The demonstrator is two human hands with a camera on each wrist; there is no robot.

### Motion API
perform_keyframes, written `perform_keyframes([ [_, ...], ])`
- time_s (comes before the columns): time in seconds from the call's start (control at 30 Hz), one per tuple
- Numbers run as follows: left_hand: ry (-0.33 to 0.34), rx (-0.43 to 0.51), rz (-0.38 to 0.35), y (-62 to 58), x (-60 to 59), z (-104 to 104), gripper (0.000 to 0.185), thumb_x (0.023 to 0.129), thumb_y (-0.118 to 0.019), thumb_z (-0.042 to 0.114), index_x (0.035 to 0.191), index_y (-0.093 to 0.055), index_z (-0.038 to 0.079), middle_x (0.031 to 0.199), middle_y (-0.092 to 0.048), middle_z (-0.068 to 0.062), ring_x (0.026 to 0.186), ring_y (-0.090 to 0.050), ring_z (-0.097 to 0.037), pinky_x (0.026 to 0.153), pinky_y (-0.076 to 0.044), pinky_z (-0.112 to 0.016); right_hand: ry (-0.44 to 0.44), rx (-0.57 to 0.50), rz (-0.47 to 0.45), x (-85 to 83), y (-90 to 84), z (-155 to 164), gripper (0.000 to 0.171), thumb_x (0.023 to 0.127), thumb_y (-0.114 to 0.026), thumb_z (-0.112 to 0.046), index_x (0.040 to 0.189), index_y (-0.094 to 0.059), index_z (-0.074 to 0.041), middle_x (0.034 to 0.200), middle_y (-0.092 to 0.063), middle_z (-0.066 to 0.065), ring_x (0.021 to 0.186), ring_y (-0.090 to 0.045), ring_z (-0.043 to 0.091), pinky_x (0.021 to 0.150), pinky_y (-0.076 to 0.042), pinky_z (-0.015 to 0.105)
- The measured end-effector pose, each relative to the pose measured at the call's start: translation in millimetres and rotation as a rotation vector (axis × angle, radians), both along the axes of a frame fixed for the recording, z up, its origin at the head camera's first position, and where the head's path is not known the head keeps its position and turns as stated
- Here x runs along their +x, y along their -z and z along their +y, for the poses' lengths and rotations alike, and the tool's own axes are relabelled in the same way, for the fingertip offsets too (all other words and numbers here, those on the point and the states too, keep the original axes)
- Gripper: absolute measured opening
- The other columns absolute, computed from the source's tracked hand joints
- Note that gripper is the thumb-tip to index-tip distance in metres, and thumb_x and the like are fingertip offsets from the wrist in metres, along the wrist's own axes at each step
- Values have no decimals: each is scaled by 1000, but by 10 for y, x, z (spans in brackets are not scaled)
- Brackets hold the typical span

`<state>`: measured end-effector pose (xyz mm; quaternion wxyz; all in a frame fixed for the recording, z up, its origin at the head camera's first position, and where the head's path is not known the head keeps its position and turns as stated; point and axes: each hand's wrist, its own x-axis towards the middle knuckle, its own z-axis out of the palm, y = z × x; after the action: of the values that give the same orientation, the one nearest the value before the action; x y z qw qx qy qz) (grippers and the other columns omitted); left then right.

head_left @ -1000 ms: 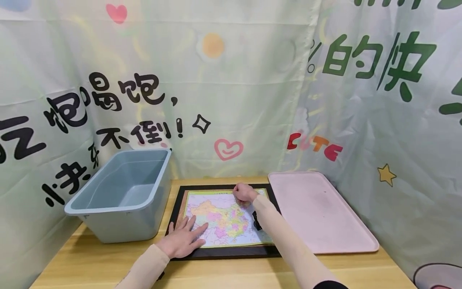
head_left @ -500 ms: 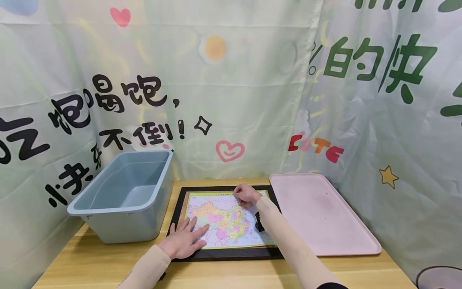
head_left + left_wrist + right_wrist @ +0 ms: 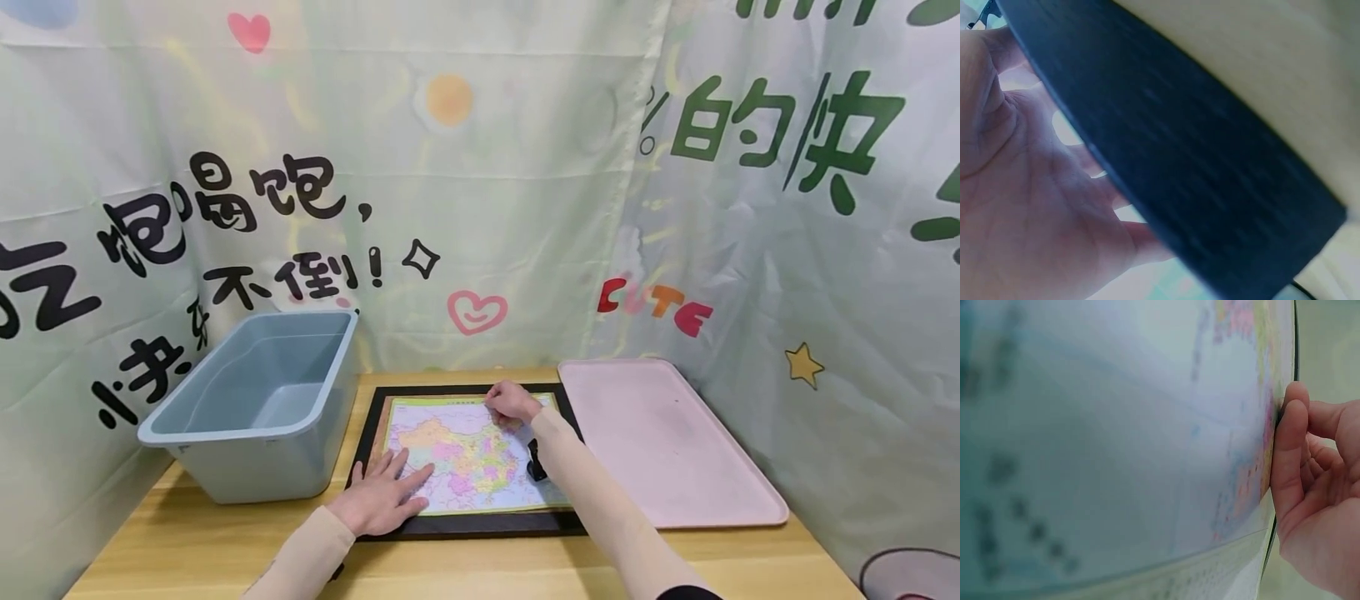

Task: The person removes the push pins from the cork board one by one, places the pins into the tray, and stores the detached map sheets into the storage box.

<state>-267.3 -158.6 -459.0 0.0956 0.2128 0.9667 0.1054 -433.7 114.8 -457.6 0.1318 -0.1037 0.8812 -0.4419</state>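
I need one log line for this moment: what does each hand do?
left hand: flat on map puzzle | right hand: fingers curled at its top edge | bin, tray: untouched

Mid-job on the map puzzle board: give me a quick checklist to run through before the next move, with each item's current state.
1. Left hand flat on the map puzzle board, steadying its near left corner: ok.
2. Right hand with fingertips curled onto the board's far part: ok.
3. A piece actually pinched by the right hand: cannot tell.
4. Pink tray beside the board, bare surface showing: ok.
5. Blue bin on the board's other side, upright: ok.
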Motion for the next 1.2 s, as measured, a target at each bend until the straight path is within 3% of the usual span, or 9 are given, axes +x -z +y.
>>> perform_keyframes([
  [0.3,-3,6,8,-11,-4,2,56,100,-43,56,152,-37,36,161,-24,-16,149,-19,-42,106,-11,-78,5,-85,-20,-68,52,34,17,102,-53,-12,103,-65,-1,76,-62,8,61,-58,15,57,-50,25],
  [0.63,-3,7,3,7,5,0,56,100,-43,56,151,-38,36,161,-24,-16,149,-19,-42,106,-11,-78,-31,-169,-64,-16,30,102,24,103,-50,-14,108,-66,4,88,-67,15,64,-60,16,58,-51,26],
  [1.2,-23,19,-2,16,10,11,56,98,-45,57,150,-39,37,162,-24,-14,149,-20,-41,106,-11,-77,23,-222,-55,36,0,146,23,101,-54,-9,102,-68,10,83,-69,15,67,-66,18,63,-57,29],
])
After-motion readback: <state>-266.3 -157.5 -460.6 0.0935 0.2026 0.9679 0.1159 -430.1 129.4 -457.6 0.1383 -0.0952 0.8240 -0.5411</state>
